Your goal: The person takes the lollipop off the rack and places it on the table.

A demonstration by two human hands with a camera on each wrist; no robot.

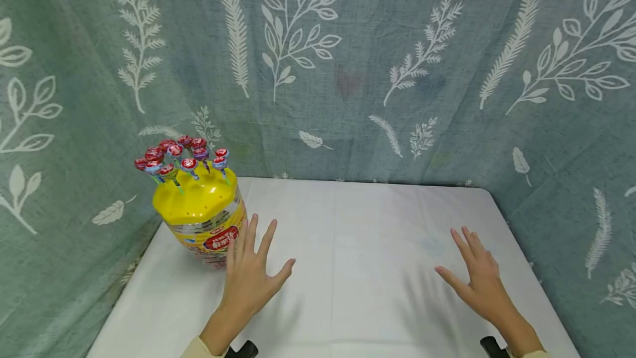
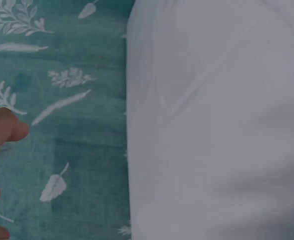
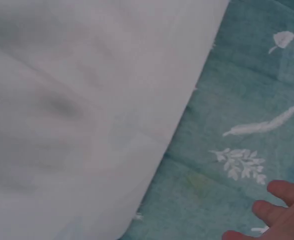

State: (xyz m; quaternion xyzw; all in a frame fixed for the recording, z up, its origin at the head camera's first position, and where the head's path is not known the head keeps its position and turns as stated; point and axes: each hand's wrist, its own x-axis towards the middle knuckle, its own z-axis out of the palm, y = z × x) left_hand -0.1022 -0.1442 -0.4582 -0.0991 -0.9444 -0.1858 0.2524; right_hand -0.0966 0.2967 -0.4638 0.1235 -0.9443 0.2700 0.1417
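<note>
A yellow-topped tub (image 1: 194, 203) with a printed wrapper stands at the left of the table. Several lollipops (image 1: 189, 165) in red, blue and purple wrappers stick up from holes in its lid. My left hand (image 1: 250, 278) is held with fingers spread in front of the tub's right side, and its fingertips overlap the tub in the head view; whether they touch it I cannot tell. Over the right part of the table, my right hand (image 1: 479, 280) also has its fingers spread and holds nothing. Each wrist view catches only some fingers at its edge.
A white cloth (image 1: 348, 247) covers the table. Green-blue curtains (image 1: 348, 70) with white leaf prints hang behind it and along both sides. Black wrist-mounted pieces (image 1: 243, 349) show at the bottom edge.
</note>
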